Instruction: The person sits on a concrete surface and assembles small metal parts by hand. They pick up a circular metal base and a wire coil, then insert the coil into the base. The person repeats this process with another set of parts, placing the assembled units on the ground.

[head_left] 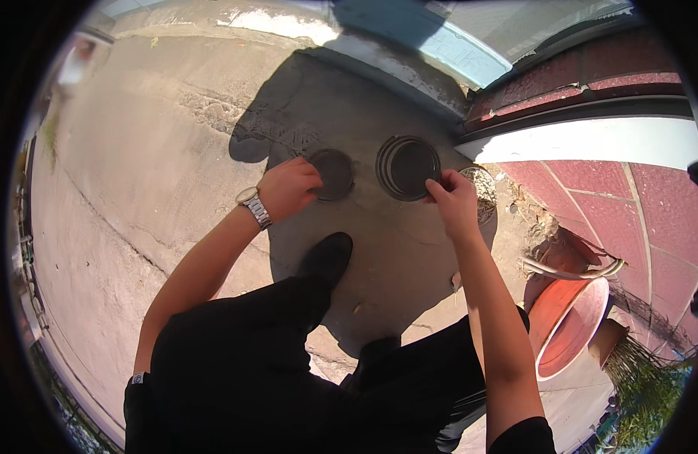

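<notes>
A: Head view: three round discs counted on the concrete ground (137, 151), lying in shadow. Small dark disc (333, 173) at ten o'clock of the frame centre, ribbed larger disc (406, 167) at twelve, speckled disc (481, 193) at two.

B: Left hand (287, 188) curled, fingertips touching the small dark disc's left edge. Right hand (455, 203) pinched at the ribbed larger disc's lower right rim, covering part of the speckled disc.

A: Hard to tell whether anything lifted. One wristwatch (254, 206), one black shoe (326, 259), one red basin (568, 325) at four o'clock, partly cut off.
</notes>
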`<action>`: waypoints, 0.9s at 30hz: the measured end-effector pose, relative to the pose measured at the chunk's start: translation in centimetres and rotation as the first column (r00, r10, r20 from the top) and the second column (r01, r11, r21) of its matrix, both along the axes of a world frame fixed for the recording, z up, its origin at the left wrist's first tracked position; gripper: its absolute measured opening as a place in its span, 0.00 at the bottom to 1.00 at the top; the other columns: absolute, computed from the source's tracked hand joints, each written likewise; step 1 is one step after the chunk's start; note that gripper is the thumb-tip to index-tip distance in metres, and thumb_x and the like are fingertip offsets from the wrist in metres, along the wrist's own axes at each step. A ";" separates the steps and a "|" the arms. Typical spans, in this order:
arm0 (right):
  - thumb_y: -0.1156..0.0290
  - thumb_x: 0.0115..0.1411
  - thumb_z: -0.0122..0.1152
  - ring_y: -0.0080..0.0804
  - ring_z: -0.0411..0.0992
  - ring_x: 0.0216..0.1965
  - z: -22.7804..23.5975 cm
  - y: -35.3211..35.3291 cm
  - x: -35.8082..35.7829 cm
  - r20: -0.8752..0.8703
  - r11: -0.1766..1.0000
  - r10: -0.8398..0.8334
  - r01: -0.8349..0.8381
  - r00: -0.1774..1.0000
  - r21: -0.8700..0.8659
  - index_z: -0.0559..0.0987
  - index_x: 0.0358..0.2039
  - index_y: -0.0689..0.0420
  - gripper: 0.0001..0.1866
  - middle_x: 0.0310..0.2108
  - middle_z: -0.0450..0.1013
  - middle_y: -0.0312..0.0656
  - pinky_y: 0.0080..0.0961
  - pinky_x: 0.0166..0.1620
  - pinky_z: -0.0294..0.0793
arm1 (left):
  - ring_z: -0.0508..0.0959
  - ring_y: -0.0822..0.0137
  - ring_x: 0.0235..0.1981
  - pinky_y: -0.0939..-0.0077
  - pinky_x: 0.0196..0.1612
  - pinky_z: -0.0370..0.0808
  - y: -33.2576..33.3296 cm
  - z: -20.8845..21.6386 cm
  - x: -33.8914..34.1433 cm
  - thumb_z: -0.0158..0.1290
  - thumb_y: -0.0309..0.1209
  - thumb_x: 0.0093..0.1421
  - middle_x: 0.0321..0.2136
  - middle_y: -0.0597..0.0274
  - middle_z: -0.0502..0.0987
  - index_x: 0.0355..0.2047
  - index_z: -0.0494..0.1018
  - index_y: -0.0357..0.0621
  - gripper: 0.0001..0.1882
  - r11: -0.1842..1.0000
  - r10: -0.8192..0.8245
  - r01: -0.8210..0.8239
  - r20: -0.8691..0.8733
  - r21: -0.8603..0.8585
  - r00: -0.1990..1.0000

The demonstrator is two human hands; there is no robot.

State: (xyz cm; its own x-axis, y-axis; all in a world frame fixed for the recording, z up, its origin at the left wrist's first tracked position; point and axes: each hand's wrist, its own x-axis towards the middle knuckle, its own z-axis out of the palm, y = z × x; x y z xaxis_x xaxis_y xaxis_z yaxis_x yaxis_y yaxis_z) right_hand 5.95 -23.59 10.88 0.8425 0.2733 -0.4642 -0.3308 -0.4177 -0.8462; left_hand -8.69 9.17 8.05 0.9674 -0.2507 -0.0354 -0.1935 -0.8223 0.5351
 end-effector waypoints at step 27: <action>0.78 0.68 0.59 0.26 0.81 0.34 13.9 -6.0 -4.9 -0.444 0.378 0.118 0.373 0.888 0.847 0.78 0.44 0.63 0.06 0.40 0.81 0.41 0.23 0.37 0.86 | 0.77 0.53 0.51 0.58 0.52 0.75 -15.2 32.2 5.2 0.66 0.23 0.46 0.51 0.55 0.73 0.48 0.75 0.47 0.27 0.955 -0.252 0.173 0.349 0.242 0.903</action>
